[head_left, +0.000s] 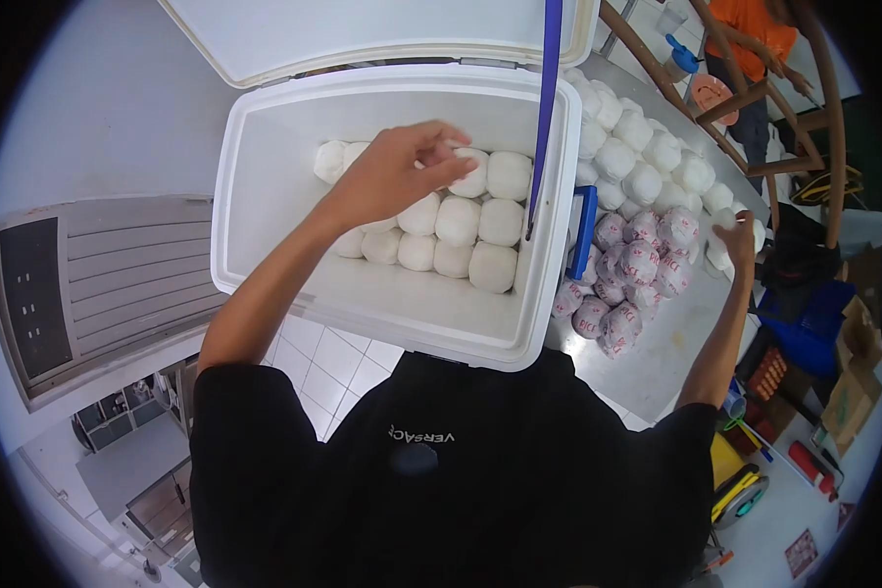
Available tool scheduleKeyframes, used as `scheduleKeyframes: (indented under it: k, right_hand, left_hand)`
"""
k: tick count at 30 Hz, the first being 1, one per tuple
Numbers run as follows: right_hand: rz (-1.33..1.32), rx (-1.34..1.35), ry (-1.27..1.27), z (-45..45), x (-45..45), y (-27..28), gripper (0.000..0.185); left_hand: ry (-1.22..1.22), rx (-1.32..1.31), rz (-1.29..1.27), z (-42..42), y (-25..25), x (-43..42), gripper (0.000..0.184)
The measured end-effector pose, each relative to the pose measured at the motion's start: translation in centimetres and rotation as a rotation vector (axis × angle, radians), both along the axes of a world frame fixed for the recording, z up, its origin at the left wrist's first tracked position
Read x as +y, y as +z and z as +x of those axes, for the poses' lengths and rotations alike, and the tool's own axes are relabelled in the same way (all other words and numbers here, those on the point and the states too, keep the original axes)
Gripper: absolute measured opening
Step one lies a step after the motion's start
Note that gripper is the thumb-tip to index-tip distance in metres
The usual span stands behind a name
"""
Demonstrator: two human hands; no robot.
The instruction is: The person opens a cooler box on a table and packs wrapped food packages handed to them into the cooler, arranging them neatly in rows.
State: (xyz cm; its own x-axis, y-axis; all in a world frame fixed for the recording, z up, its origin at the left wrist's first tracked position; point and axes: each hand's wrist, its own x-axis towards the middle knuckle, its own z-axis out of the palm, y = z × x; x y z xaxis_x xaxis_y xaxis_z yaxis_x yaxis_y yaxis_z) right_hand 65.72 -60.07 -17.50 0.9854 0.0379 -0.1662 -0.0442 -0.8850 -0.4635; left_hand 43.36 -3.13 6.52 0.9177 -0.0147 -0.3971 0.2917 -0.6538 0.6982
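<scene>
Inside the white cool box [392, 323] lie rows of white round balls [457, 221] that look like peeled coconuts. My left hand [407, 167] is over the back row with thumb and fingers apart, its fingertips close to one ball [471, 174]. At the right, my right hand [737, 240] reaches to the edge of a heap of white balls [643, 182] on a metal table [671, 363]. Its fingers curl round a white ball [758, 235], partly hidden by the hand. Nearer me on that table is a pile of balls in red-printed wrap [639, 263].
The box's lid [382, 34] stands raised at the back, and a purple strap [549, 88] hangs across the right side. A blue latch [583, 233] juts toward the table. Beyond a brown wooden frame [745, 98], a person in an orange top [755, 29] is at work.
</scene>
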Motion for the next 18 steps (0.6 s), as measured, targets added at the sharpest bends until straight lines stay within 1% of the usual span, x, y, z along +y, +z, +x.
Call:
scheduleKeyframes:
  k: [1,2,3,4,5,6,7,8,9,10,11,12,13,14,15,16,17,18]
  right_hand:
    - [-0.03,-0.1,0.019,-0.9,0.9,3.0,0.062]
    - [0.093,-0.22,0.055,-2.0,1.7,5.9,0.06]
    - [0.357,-0.185,0.022,-3.8,4.1,9.7,0.056]
    - [0.472,-0.217,0.114,-5.8,6.9,13.9,0.053]
    - [0.568,-0.24,0.143,-8.3,10.2,18.1,0.05]
    - [0.754,-0.193,0.198,-10.4,12.9,20.9,0.053]
    - [0.911,-0.106,0.268,-12.3,15.5,23.2,0.057]
    - [0.947,-0.119,0.353,-14.0,17.6,24.9,0.063]
    - [1.058,-0.07,0.4,-15.5,19.9,26.0,0.062]
    - [1.072,-0.165,0.512,-16.0,21.7,25.4,0.056]
    - [1.173,-0.047,0.572,-16.3,22.8,25.1,0.053]
    - [1.143,-0.013,0.597,-16.5,23.0,24.9,0.055]
    - [1.036,-0.012,0.579,-16.0,21.9,24.2,0.056]
    - [0.93,-0.01,0.571,-14.7,19.9,23.2,0.057]
    - [0.846,-0.039,0.429,-12.8,17.2,20.4,0.056]
    - [0.762,-0.062,0.292,-10.2,13.8,16.2,0.054]
    - [0.438,-0.183,0.221,-7.5,9.8,11.5,0.055]
    - [0.151,-0.355,0.243,-4.7,3.9,4.8,0.057]
  left_hand:
    - [0.053,-0.061,-0.239,0.1,1.0,-1.2,0.042]
    - [0.098,-0.119,-0.481,0.4,1.9,-2.4,0.04]
    - [0.074,-0.118,-0.501,0.9,3.0,-3.9,0.04]
    - [0.048,-0.151,-0.718,1.4,4.0,-5.5,0.042]
    - [0.012,-0.172,-0.936,1.7,4.5,-7.1,0.046]
    - [-0.038,-0.155,-0.965,1.8,4.3,-8.8,0.046]
    - [-0.117,-0.233,-0.771,1.8,4.2,-10.5,0.054]
    - [-0.19,-0.321,-0.577,1.6,4.2,-12.2,0.063]
    - [-0.229,-0.199,-0.605,1.4,4.8,-13.3,0.069]
    - [-0.256,-0.196,-0.618,1.7,4.7,-13.6,0.069]
    - [-0.21,-0.074,-0.656,2.0,4.6,-13.2,0.07]
    - [-0.152,0.05,-0.684,2.0,4.6,-12.3,0.07]
    - [-0.074,0.155,-0.716,1.9,4.4,-10.9,0.065]
    - [-0.018,0.128,-0.697,1.5,3.5,-9.2,0.061]
    - [0.047,0.102,-0.679,0.7,2.0,-7.3,0.057]
    - [0.074,0.098,-0.666,0.1,1.0,-5.2,0.057]
    - [0.133,0.247,-0.573,-0.5,0.0,-2.9,0.055]
    - [0.195,0.404,-0.479,-1.3,-1.0,-1.2,0.054]
